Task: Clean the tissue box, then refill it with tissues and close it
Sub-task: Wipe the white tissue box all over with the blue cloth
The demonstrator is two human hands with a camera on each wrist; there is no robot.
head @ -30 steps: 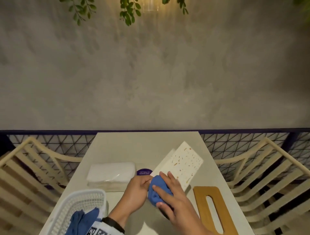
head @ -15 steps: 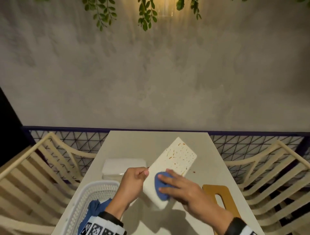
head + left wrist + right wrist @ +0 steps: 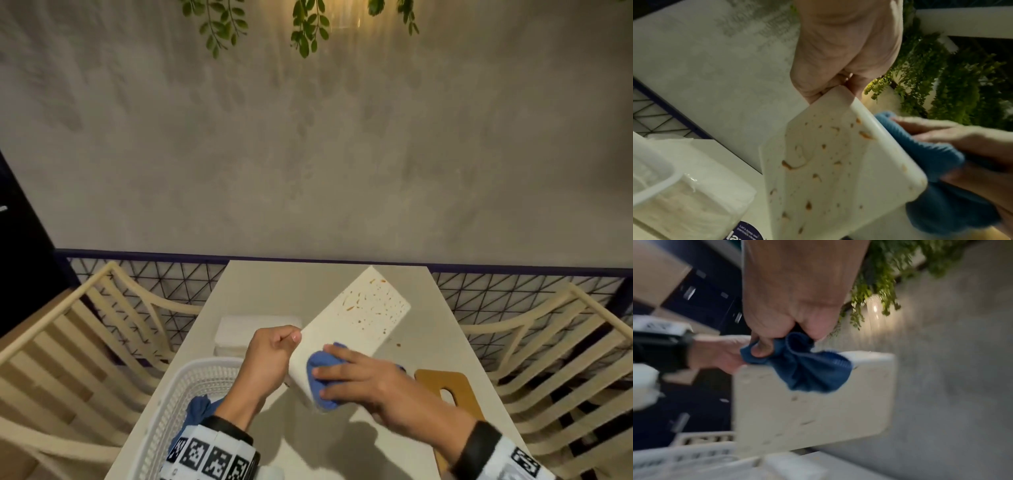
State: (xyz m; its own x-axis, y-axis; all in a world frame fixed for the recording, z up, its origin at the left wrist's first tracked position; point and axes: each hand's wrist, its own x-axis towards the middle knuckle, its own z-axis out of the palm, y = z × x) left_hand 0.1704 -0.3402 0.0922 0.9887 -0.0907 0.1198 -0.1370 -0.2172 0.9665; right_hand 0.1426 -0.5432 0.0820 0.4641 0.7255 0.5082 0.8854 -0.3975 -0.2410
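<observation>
White tissue box (image 3: 356,329), tilted above the table (image 3: 274,287), its upper face flecked with orange-brown spots. Left hand (image 3: 270,356) pinches the box's near corner between thumb and curled fingers. Right hand (image 3: 363,380) presses a bunched blue cloth (image 3: 320,377) against the box's lower end (fingers curled over the cloth). Tissue stack (image 3: 239,332) lies behind the left hand; wooden lid (image 3: 445,387) and white basket (image 3: 191,394) flank the hands.
</observation>
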